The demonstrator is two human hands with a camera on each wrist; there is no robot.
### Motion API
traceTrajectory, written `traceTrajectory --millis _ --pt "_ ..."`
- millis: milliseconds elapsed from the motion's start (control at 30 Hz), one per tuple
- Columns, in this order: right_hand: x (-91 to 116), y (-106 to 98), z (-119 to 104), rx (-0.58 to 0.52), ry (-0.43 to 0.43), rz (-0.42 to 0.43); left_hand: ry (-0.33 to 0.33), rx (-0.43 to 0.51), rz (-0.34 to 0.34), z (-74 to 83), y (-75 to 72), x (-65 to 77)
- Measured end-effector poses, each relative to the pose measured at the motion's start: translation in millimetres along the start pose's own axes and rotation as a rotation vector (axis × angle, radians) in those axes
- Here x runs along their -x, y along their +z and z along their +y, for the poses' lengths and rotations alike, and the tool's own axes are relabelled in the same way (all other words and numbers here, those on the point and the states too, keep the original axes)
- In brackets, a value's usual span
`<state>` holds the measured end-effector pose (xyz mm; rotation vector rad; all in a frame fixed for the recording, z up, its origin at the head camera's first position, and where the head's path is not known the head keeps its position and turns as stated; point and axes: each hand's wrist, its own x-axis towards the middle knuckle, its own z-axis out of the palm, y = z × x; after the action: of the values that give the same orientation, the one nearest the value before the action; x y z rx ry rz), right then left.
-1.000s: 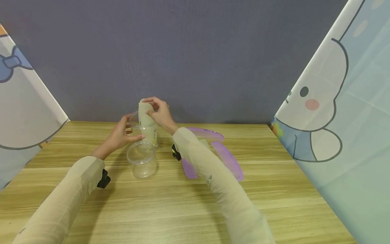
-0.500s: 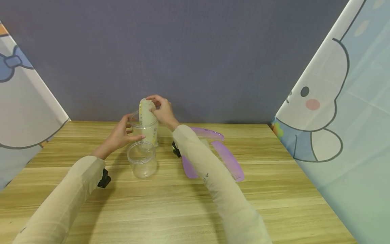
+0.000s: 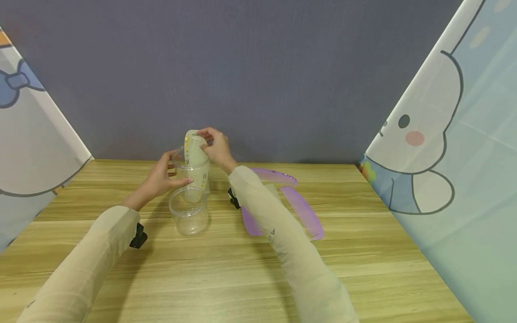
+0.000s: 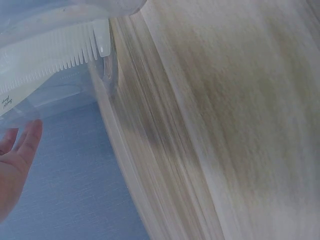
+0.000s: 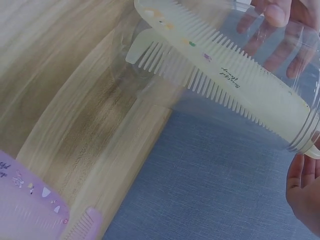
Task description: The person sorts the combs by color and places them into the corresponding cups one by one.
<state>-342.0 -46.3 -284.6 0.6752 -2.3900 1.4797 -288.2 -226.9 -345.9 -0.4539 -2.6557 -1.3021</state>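
Note:
In the head view my left hand (image 3: 156,180) holds a clear plastic jar (image 3: 180,168) from the left, thumb in front and fingers behind. Two cream combs stand inside it; the right wrist view shows one printed comb (image 5: 220,70) crossing a second comb (image 5: 146,46). My right hand (image 3: 218,149) pinches the top of a cream comb (image 3: 193,147) that sticks up out of the jar's mouth. Through the wall, the left wrist view shows comb teeth (image 4: 75,47). A second clear jar (image 3: 191,225) stands upright just in front of the first.
To the right on the wooden table (image 3: 202,278) lie purple combs: one at the back (image 3: 278,176), one at the right (image 3: 300,210) and one (image 3: 251,224) partly under my right sleeve. A pale comb (image 3: 273,190) shows among them. A grey panel (image 3: 258,80) rises behind the table.
The cream comb in my right hand has turned, so its teeth and yellow print now face the camera more. My right hand has shifted slightly right. The left hand and jars stay put.

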Motion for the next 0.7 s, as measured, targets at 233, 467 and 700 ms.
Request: traceTrajectory --millis 233,467,700 --pt "0.9 0.6 2.3 -0.024 0.000 0.009 0.000 0.002 -0.002 -0.6 1.3 -0.6" --pt "1.8 -2.1 4.2 -0.023 0.006 0.021 0.010 -0.001 -0.002 0.5 1.9 -0.7" --pt "3.0 -6.4 5.5 -0.013 -0.021 0.014 0.019 0.003 -0.001 -0.7 2.2 -0.8"
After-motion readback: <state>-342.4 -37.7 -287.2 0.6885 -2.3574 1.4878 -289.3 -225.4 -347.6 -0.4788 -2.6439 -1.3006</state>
